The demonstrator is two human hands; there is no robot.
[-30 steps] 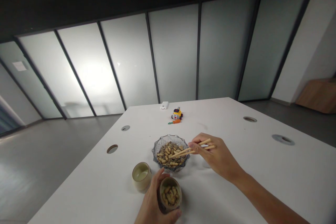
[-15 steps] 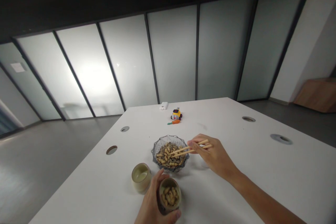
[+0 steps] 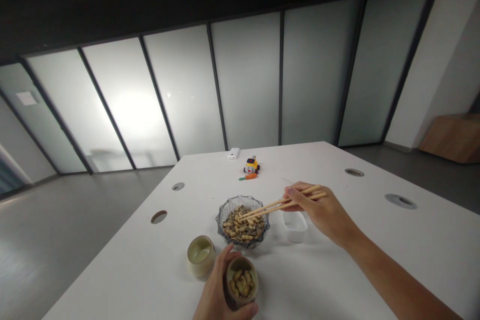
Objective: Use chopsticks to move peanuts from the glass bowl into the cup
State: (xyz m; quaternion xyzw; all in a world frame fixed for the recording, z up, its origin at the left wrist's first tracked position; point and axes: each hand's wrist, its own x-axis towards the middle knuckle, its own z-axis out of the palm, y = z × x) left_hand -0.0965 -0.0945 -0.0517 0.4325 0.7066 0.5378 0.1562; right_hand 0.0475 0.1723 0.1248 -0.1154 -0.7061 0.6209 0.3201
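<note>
My right hand (image 3: 318, 210) grips a pair of wooden chopsticks (image 3: 275, 206), their tips over the peanuts in the glass bowl. Whether the tips pinch a peanut I cannot tell. The scalloped glass bowl (image 3: 222, 214) holds peanuts mixed with sunflower seeds (image 3: 243, 225). In front of it, my left hand (image 3: 221, 287) is wrapped round a small ceramic cup (image 3: 256, 285) with several peanuts (image 3: 242, 282) inside. A second cup (image 3: 201, 257) of the same kind stands just left of that hand, with nothing seen in it.
A clear plastic container (image 3: 294, 230) stands right of the bowl, partly behind my right hand. Farther back on the white table (image 3: 337, 280) are a toy carrot (image 3: 248, 177), a yellow toy car (image 3: 251, 165) and a white box-like device (image 3: 233, 153). Round holes (image 3: 159, 217) pierce the tabletop.
My right hand has moved right and slightly back, and the chopsticks slid with it, tips still over the bowl. The plastic container has come into sight. My left hand keeps its hold on the cup.
</note>
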